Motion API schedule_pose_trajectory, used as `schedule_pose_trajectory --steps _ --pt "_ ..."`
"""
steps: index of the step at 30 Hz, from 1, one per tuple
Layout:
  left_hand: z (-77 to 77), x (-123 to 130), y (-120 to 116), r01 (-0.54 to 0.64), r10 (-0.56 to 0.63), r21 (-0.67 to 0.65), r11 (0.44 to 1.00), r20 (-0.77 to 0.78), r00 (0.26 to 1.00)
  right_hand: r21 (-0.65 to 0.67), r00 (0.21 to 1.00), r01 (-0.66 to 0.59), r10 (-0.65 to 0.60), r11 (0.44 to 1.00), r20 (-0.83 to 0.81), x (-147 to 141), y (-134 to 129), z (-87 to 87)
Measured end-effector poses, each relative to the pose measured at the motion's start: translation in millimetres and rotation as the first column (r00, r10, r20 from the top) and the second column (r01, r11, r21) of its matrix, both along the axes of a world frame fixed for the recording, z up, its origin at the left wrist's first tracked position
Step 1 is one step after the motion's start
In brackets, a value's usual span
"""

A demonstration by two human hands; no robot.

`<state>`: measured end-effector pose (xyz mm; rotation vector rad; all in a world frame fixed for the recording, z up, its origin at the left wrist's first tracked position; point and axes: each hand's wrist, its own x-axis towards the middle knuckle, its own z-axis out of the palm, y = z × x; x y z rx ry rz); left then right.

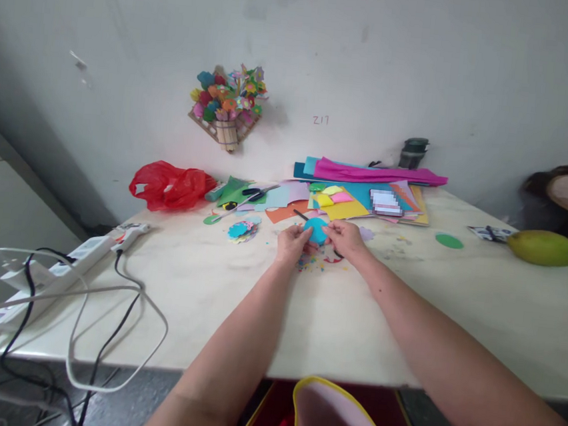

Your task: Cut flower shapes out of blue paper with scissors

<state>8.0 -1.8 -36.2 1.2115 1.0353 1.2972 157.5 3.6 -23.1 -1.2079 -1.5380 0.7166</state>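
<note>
Blue disc (317,231) btwn hands (292,244) (346,240), "Z17" (321,120) behind

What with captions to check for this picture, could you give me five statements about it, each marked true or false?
1. The left hand and right hand both hold a blue disc. True.
2. The red plastic bag lies at the right end of the table. False: it lies toward the left.
3. A green oval piece lies left of the yellow-green fruit. True.
4. The bunch of colourful flowers stands on the table. False: it is up on the wall.
5. The magenta sheet lies nearer the person than the blue disc. False: it lies farther away.
</note>
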Motion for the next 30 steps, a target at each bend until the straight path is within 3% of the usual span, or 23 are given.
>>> schedule_pose_trajectory --steps 5,9,12,16,20,23,26,30 --pt "-3.0 0.8 3.5 -0.020 0.022 0.045 0.999 -0.037 0.999 -0.029 0.997 -0.071 0.071 0.997 -0.003 2.3 -2.2 1.0" --pt "-3.0 -0.5 4.9 -0.042 0.041 0.032 0.999 0.038 0.998 -0.029 0.996 -0.087 0.088 0.996 0.024 2.5 -3.0 5.0" --pt "-1.0 -1.9 5.9 -0.088 0.092 -0.043 0.995 0.114 0.989 0.000 0.999 0.020 -0.020 1.000 -0.042 13.4 0.1 13.4" --pt "0.5 -3.6 8.0 -0.078 0.091 -0.085 0.993 0.159 0.983 -0.040 0.954 0.281 -0.284 0.959 -0.092 41.0 8.6 21.8" --pt "0.4 -4.9 8.3 -0.053 0.064 -0.086 0.995 0.136 0.989 -0.100 0.906 0.400 -0.376 0.911 0.194 62.3 13.2 24.0" --pt "0.9 -6.0 7.1 -0.043 0.053 -0.077 0.996 0.142 0.988 -0.051 0.791 0.457 -0.379 0.888 0.480 68.5 10.9 27.7" --pt "1.8 -6.5 6.0 -0.044 0.053 -0.072 0.996 0.140 0.989 -0.070 0.698 0.433 -0.286 0.898 0.656 70.3 6.1 33.4" --pt "2.1 -6.1 6.1 -0.040 0.048 -0.076 0.996 0.107 0.993 -0.128 0.651 0.322 -0.121 0.938 0.750 67.4 -0.5 38.4"
